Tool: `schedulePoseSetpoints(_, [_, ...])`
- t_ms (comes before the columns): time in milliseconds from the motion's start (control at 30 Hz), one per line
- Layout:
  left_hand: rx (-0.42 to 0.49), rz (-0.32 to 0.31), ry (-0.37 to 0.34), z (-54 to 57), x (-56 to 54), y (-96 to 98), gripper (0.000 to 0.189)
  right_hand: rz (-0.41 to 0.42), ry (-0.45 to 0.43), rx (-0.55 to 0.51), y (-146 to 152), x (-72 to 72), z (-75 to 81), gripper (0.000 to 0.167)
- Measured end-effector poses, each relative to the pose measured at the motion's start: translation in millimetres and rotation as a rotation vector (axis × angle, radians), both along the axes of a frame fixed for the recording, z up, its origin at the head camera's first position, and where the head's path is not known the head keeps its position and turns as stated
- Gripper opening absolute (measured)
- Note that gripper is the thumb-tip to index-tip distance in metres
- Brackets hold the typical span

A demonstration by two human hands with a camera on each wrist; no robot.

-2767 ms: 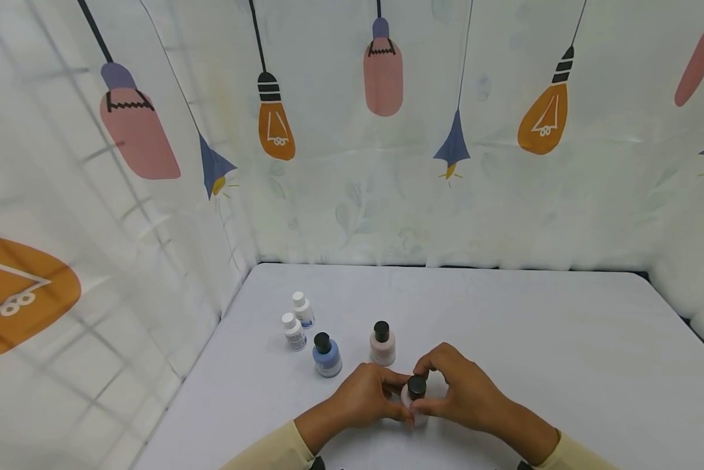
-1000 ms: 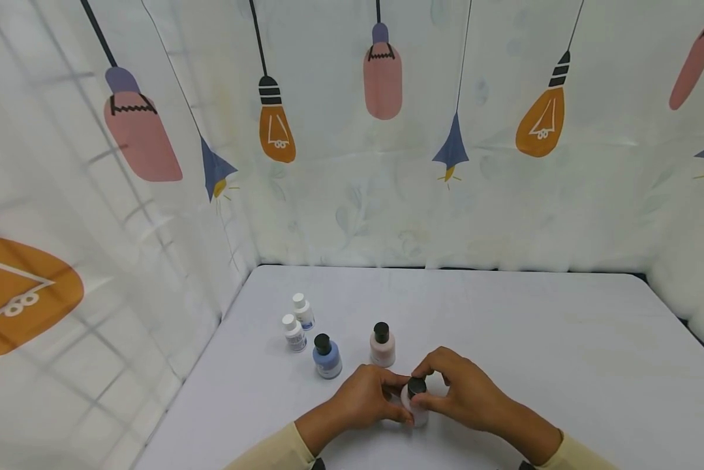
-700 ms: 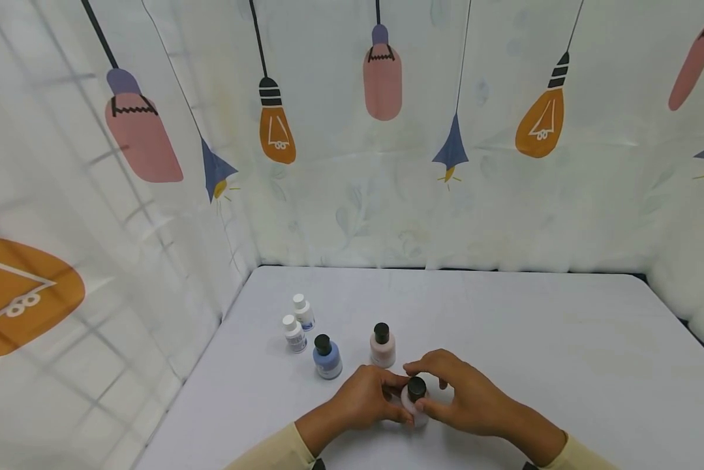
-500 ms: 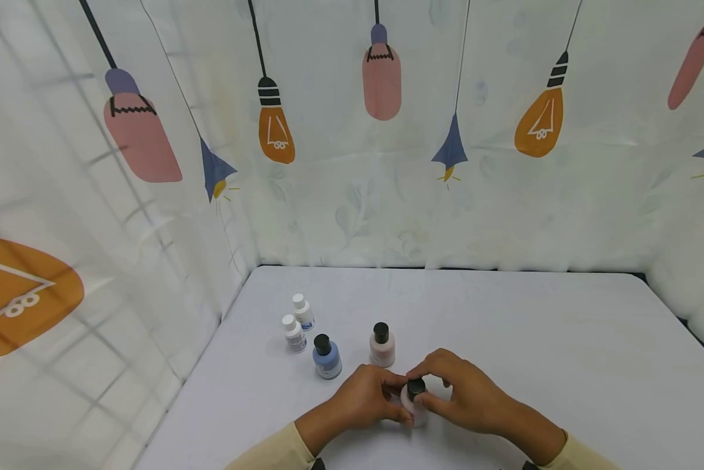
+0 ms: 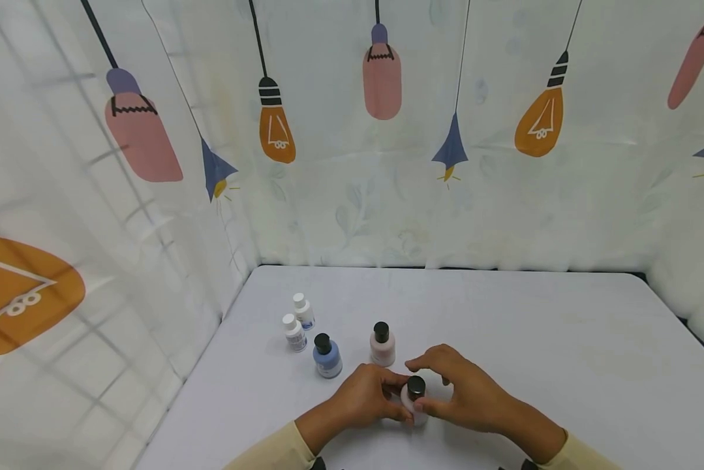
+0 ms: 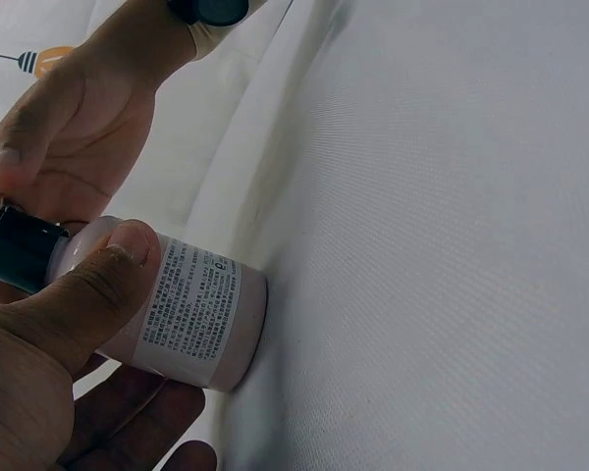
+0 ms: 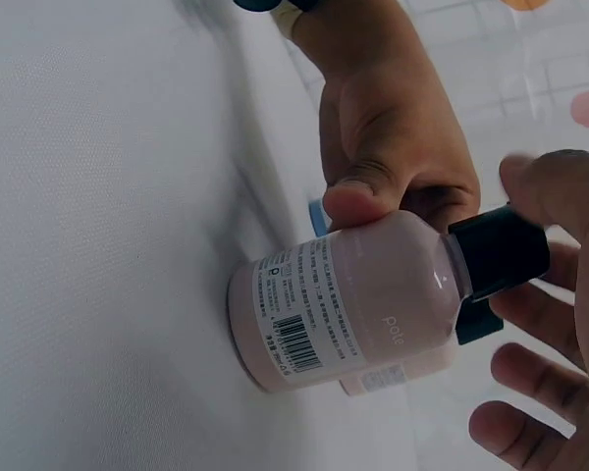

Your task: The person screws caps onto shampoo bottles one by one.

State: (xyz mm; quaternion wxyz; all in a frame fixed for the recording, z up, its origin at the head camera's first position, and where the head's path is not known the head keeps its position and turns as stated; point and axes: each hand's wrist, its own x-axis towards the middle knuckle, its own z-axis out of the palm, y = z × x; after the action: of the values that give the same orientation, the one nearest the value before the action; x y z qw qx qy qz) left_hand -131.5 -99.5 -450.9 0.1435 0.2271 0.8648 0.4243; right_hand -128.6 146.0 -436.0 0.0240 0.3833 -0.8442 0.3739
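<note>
A pale pink bottle (image 5: 407,401) with a black cap (image 5: 415,386) stands upright on the white table. My left hand (image 5: 366,398) grips its body from the left, thumb pressed across the printed label in the left wrist view. Around the cap, my right hand (image 5: 475,395) is loosely spread. Its thumb (image 7: 555,186) touches the cap, while the index finger is lifted away in the head view and the other fingers are apart from the bottle. The label with a barcode (image 7: 296,343) shows in the right wrist view.
Just beyond my hands stands a second pink bottle (image 5: 382,349) with a black cap. To its left are a blue bottle (image 5: 327,360) and two small white bottles (image 5: 295,336), all upright. A printed curtain (image 5: 352,196) borders the table (image 5: 534,326) at the back and sides.
My right fingers were pinched on the cap a second ago; they have since parted, come back near it, and parted again. The left hand and the bottle have stayed in place.
</note>
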Motion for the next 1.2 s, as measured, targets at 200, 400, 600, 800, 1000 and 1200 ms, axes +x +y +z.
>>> schedulePoseSetpoints(200, [-0.001,0.003,-0.014,-0.9,-0.7,0.0,0.057,0.051,0.06,-0.046,0.5,-1.9,-0.9,0.031])
schedulePoseSetpoints(400, [0.003,0.002,-0.018,-0.6,-1.5,0.5,0.058,-0.026,0.035,-0.024,-2.5,-1.2,-0.4,0.03])
schedulePoseSetpoints(600, [0.003,0.003,-0.024,-1.0,-1.3,0.5,0.056,-0.013,0.001,-0.006,0.1,-0.5,-1.6,0.039])
schedulePoseSetpoints(800, [0.006,0.005,-0.018,-1.3,-0.8,-0.3,0.055,0.098,0.064,-0.066,1.3,-3.9,-3.4,0.032])
schedulePoseSetpoints(1000, [0.011,0.006,-0.014,-1.4,-0.8,-0.7,0.058,0.002,0.061,-0.023,-1.2,-3.2,-3.2,0.031])
schedulePoseSetpoints(1200, [0.017,0.005,-0.027,-2.1,-0.8,-0.1,0.055,0.014,0.016,-0.005,-0.4,-0.9,-3.7,0.04])
